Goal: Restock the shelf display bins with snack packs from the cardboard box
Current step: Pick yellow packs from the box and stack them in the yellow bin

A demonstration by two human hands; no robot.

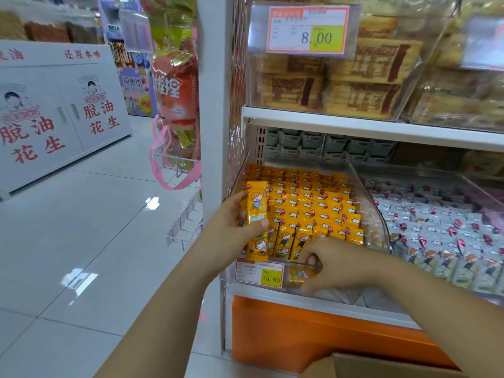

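A person is reaching both bare arms toward a shop shelf. The left hand (231, 225) is holding one orange pack (257, 203) upright, fingers curled behind it and the thumb pressing across its glossy front, at the near left corner of a clear plastic bin (368, 197). The pack is a slim, flat, rectangular foil sachet printed with a cartoon child. The bin, with a curved see-through right wall, is sitting on the lower shelf and is packed with rows (313, 208) of the same shiny orange sachets standing on end. The right hand (335, 266) is gripping the bin's near front wall, fingers hooked over the lip and the thumb underneath outside; I cannot tell whether it is also touching a sachet. A paper price tag (259, 272) is showing on that front wall, left of the right hand. To the right, a second clear bin is holding silvery-white packs (436, 241). Above, stacked tan biscuit packs (362, 77) are filling the upper shelf. Below the bins, a smooth orange panel (300, 328) is showing, and the brown cardboard box (381, 368) is lying at the near right edge. Glossy pale floor tiles (81, 241) are stretching away left.
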